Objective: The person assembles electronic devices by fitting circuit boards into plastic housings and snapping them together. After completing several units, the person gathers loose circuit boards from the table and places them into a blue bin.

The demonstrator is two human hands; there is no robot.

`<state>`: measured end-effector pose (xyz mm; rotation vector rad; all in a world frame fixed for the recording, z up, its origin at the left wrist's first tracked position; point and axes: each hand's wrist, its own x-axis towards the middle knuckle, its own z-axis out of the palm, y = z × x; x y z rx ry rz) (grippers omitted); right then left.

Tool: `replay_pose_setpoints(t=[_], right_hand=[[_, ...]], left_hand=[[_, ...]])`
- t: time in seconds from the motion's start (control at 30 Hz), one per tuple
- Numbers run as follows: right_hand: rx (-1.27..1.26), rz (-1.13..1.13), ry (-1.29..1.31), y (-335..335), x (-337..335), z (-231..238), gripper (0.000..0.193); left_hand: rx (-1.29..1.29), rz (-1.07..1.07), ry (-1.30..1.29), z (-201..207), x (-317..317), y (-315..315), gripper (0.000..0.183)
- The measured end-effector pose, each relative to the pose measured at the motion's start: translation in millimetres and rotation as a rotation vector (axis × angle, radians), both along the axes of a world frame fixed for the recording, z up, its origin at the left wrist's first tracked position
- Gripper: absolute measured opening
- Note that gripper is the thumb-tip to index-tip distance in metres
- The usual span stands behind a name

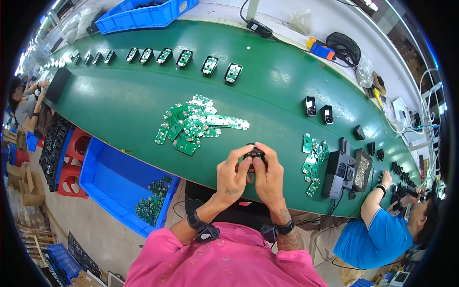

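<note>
Both my left hand (231, 176) and my right hand (269, 178) close around a small black plastic housing (255, 153) at the bench's near edge. My thumbs press together on its near side, and the fingers hide most of it. Left of and beyond my hands lies a heap of green circuit boards (184, 125). A smaller pile of circuit boards (311, 160) lies to the right. Farther back, a row of black housings with boards inside (233, 72) runs off to the left. Two more black housings (310, 106) stand at the right.
A black-and-grey device (336, 172) with cables and a tray of small parts (362, 167) stand right. One co-worker in blue (377, 234) sits there; another person (26, 107) is far left. A blue bin (114, 201) holds boards below the bench; a blue crate (143, 19) stands behind.
</note>
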<state>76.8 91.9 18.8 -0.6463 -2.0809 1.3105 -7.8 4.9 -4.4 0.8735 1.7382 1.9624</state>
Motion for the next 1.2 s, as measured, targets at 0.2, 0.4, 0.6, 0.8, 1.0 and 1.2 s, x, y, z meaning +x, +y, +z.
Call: replay_pose_setpoints(t=[0.2, 0.4, 0.6, 0.8, 1.0, 1.2], right_hand=[[0.347, 0.082, 0.294, 3, -4, -3, 0.039], [-0.041, -0.046, 0.069, 26, -34, -2, 0.03], [-0.013, -0.191, -0.121, 155, -132, -40, 0.032], [0.309, -0.231, -0.449, 187, -179, -38, 0.043], [0.52, -0.417, -0.53, 165, -141, 5, 0.059], [0.868, -0.617, -0.84, 221, -42, 1, 0.053]], left_hand=[[0.262, 0.18, 0.517, 1, -2, 0, 0.031], [0.115, 0.113, -0.085, 11, -18, 1, 0.048], [-0.17, 0.141, 0.356, -35, -13, -18, 0.054], [-0.188, 0.114, 0.435, -42, -17, -17, 0.025], [-0.179, 0.156, 0.45, -41, -19, -22, 0.014], [-0.175, 0.058, 0.421, -30, -18, -12, 0.016]])
